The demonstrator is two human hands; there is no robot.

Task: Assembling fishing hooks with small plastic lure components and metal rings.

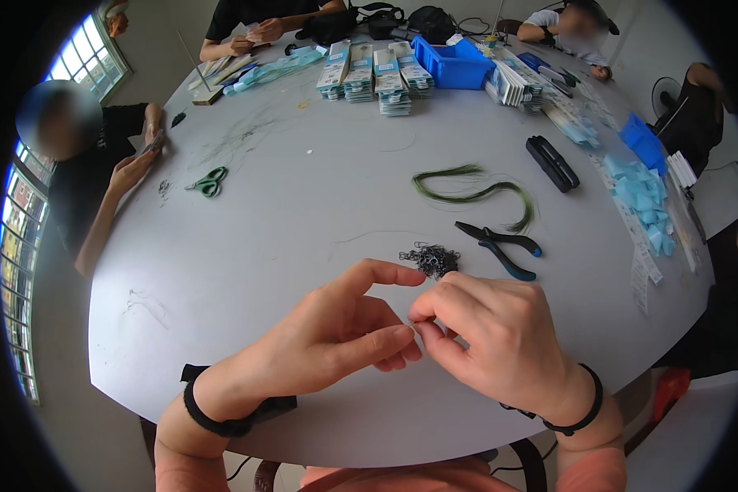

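My two hands meet above the near part of the table. My left hand (336,328) has its index finger stretched out, while its thumb lies against the curled fingers beneath. My right hand (492,332) is closed in a pinch, its fingertips at the tip of my left thumb. A tiny pale bit shows between them, too small to name. Just beyond the fingers lies a heap of small dark wire-like metal pieces (431,259). Pliers (500,248) with black and blue handles rest right of the heap, and a bundle of green strands (476,193) curves behind them.
Green-handled scissors (210,182) lie to the left, and a black oblong case (552,164) to the right. Stacked printed cards (385,78) and a blue bin (455,66) stand at the back. Light-blue packets (640,197) line the right edge. Other people sit around the table.
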